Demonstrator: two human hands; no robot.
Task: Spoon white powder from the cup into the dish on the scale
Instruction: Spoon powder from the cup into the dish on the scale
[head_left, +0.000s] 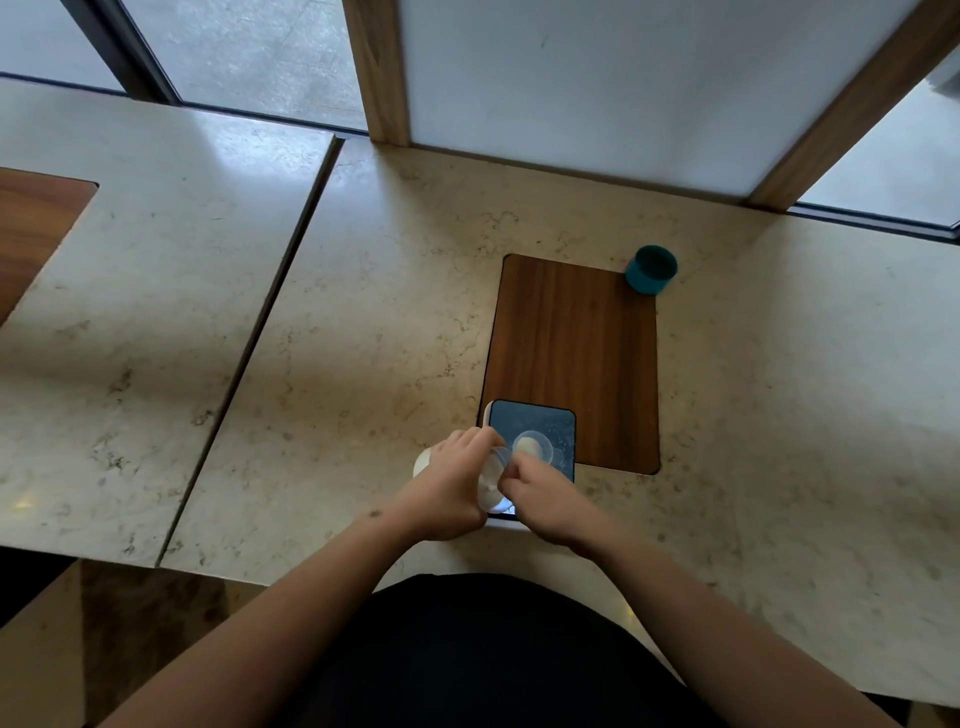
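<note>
A dark flat scale (545, 421) lies near the table's front edge, partly on a wooden inlay. On it sits a small clear dish (532, 446) holding a mound of white powder. My left hand (452, 488) grips a clear plastic cup (493, 480) with white powder, tilted toward the dish over the scale's near left part. My right hand (543, 496) is closed right beside the cup's mouth, its fingers pinched as if on a spoon; the spoon itself is hidden.
A teal cup (652, 269) stands at the far right corner of the wooden inlay (576, 338). A white rounded object (422, 461) peeks out behind my left hand. A seam (249, 343) splits the marble table from its left neighbour.
</note>
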